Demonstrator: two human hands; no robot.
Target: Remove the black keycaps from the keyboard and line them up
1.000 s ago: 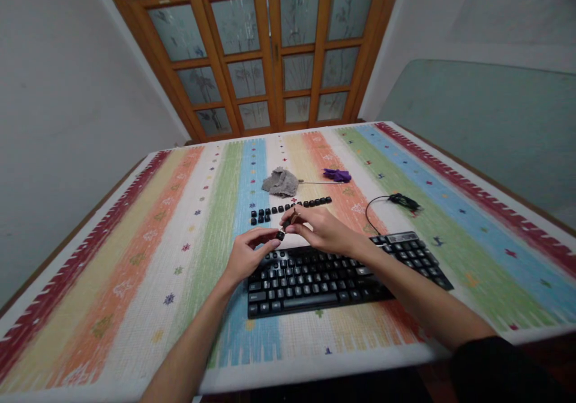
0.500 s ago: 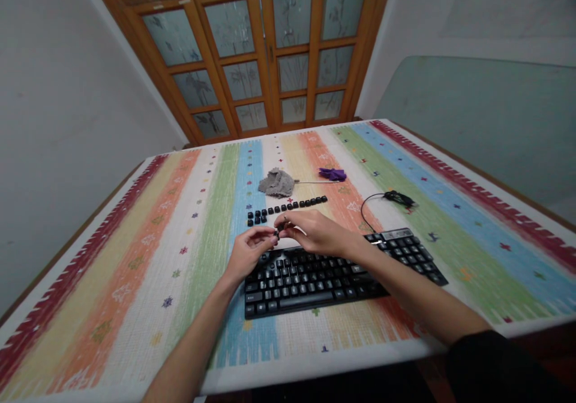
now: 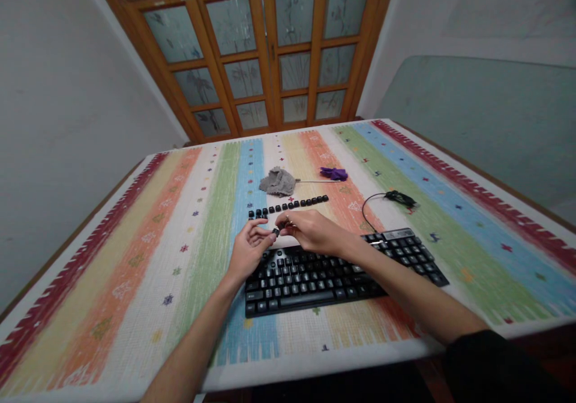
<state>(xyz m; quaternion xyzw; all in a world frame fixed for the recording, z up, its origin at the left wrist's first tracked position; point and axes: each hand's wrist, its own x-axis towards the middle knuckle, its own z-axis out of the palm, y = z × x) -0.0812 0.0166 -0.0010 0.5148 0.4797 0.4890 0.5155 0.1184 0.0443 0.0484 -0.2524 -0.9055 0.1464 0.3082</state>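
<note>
A small black keycap [image 3: 276, 232] is pinched between the thumb and fingertips of my left hand [image 3: 249, 246], above the back left part of the black keyboard [image 3: 306, 300]. Just to its right, my right hand [image 3: 309, 230] has its fingers curled together close to the keycap. Whatever sits in those fingers is too small and dark to make out. Beyond both hands lies a row of loose black keycaps [image 3: 297, 204], with a few more partly hidden behind my left fingers. Bare spots show along the keyboard's back left edge.
A crumpled grey cloth [image 3: 278, 182] lies past the loose keycaps. To its right are a thin metal rod [image 3: 315, 182] and a purple cloth [image 3: 333, 174]. The keyboard's coiled cable [image 3: 400, 198] rests at the right. A striped tablecloth [image 3: 189, 259] covers the table.
My hands have drawn slightly apart at the fingertips. The keycap now shows in my left fingers, and my right fingers have curled in more. The keyboard stays in place.
</note>
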